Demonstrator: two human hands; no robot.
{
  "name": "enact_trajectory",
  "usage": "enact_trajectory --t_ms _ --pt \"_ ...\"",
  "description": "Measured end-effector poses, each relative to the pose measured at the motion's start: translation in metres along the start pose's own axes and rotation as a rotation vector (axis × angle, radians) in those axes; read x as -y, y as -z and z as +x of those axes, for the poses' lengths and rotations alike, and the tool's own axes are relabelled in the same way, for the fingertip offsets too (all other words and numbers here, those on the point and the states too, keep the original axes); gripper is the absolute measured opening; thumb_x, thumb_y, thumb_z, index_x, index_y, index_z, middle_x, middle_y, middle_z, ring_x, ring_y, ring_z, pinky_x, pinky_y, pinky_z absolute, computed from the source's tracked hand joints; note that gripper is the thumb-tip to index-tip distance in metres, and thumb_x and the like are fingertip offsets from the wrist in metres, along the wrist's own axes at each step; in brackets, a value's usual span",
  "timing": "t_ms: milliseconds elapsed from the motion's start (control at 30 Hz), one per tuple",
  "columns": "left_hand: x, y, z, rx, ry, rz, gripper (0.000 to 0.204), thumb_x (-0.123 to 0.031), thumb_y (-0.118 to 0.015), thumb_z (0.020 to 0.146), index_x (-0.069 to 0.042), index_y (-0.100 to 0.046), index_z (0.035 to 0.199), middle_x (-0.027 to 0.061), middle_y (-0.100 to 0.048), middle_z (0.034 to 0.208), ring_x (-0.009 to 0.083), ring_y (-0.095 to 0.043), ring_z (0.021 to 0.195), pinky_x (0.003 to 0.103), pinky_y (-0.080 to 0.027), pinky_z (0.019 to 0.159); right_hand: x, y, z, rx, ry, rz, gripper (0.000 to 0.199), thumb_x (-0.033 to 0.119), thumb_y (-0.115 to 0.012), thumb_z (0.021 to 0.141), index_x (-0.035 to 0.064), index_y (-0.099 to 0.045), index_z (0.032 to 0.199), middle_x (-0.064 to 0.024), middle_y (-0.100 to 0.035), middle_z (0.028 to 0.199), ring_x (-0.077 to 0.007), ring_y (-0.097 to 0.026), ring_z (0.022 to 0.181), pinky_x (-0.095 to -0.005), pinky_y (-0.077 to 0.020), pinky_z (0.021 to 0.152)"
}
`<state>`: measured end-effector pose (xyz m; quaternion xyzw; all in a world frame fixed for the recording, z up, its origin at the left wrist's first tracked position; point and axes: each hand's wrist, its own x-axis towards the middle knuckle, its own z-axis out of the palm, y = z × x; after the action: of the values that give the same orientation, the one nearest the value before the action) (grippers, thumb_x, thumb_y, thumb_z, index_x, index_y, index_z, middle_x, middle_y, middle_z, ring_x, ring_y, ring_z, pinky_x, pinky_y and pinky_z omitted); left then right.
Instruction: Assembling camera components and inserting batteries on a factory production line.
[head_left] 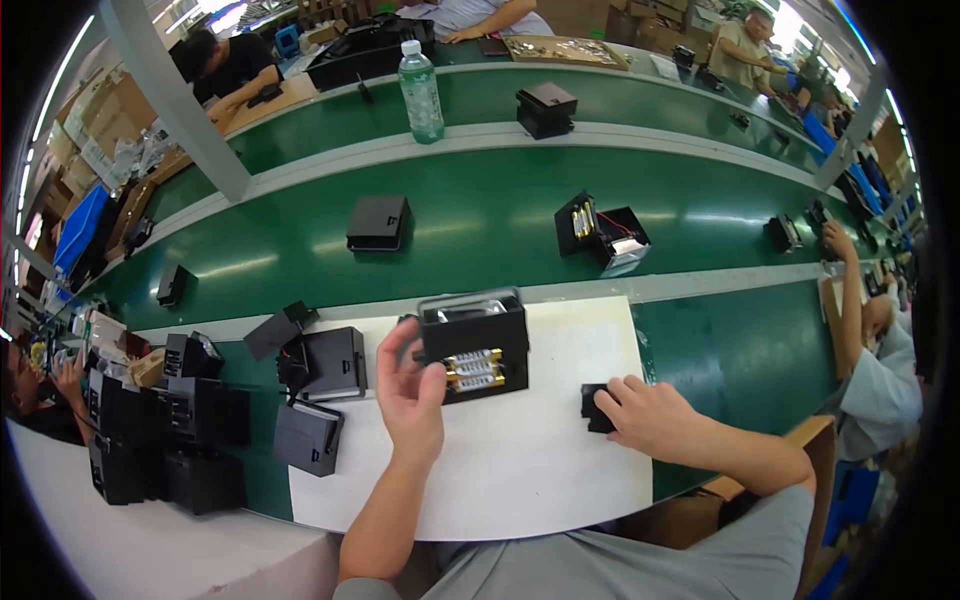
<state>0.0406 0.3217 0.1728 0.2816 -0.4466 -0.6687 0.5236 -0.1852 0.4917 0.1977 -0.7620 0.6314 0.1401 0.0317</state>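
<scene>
My left hand (415,410) grips a black plastic box (510,345) and keeps it raised over a white sheet (530,470). Several gold-and-silver cylindrical batteries (475,370) lie side by side in the box's open compartment, facing me. The box's top shows a clear, shiny part. At the right of the sheet, my right hand (655,418) has its fingers closed over a small flat black piece (592,415), partly hidden beneath them.
Left of the sheet sit several black boxes (335,362) and a stack of them (205,410). On the green belt (480,210) stand a closed box (378,222) and an opened one with batteries (605,235). A bottle (421,95) stands beyond. Other people work around.
</scene>
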Motion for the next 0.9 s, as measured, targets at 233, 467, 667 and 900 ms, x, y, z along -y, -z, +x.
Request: enact_trajectory --t_ms 233,467,667,900 --pt "0.011 0.011 -0.005 0.034 0.055 -0.083 0.029 0.003 -0.052 0.091 -0.004 -0.046 0.119 0.0105 -0.061 0.106 0.0086 -0.056 0.077 0.018 -0.045 0.066 -0.011 0.058 0.027 -0.191 0.163 0.234 0.035 0.021 -0.074 0.075 0.0059 -0.055 0.101 -0.0095 -0.053 0.105 -0.0246 -0.054 0.092 -0.032 -0.0506 0.07" --pt "0.011 0.007 -0.006 -0.023 0.104 -0.119 0.014 -0.007 -0.053 0.098 -0.006 -0.045 0.11 0.006 -0.064 0.098 0.0069 -0.055 0.066 0.018 -0.045 0.058 0.01 0.063 0.085 -0.793 0.3 0.505 0.034 0.002 -0.074 0.07 0.0033 -0.063 0.102 -0.0111 -0.054 0.123 -0.0293 -0.053 0.106 -0.0363 -0.0502 0.086" --pt "0.009 0.008 -0.005 -0.1 0.057 -0.205 0.012 -0.01 -0.052 0.099 -0.006 -0.044 0.107 0.0064 -0.065 0.099 0.0079 -0.055 0.065 0.018 -0.046 0.058 0.021 0.06 0.098 -0.832 0.354 0.63 0.031 -0.002 -0.073 0.07 0.0022 -0.066 0.1 -0.011 -0.056 0.125 -0.0297 -0.052 0.108 -0.039 -0.0489 0.089" --pt "0.007 0.011 -0.004 -0.005 0.08 -0.218 0.012 -0.008 -0.052 0.098 -0.007 -0.044 0.108 0.0096 -0.062 0.111 0.0092 -0.057 0.071 0.02 -0.048 0.059 0.017 0.064 0.095 -0.866 0.356 0.598 0.027 -0.003 -0.072 0.071 0.0012 -0.068 0.097 -0.01 -0.061 0.117 -0.0273 -0.057 0.098 -0.0353 -0.0508 0.082"
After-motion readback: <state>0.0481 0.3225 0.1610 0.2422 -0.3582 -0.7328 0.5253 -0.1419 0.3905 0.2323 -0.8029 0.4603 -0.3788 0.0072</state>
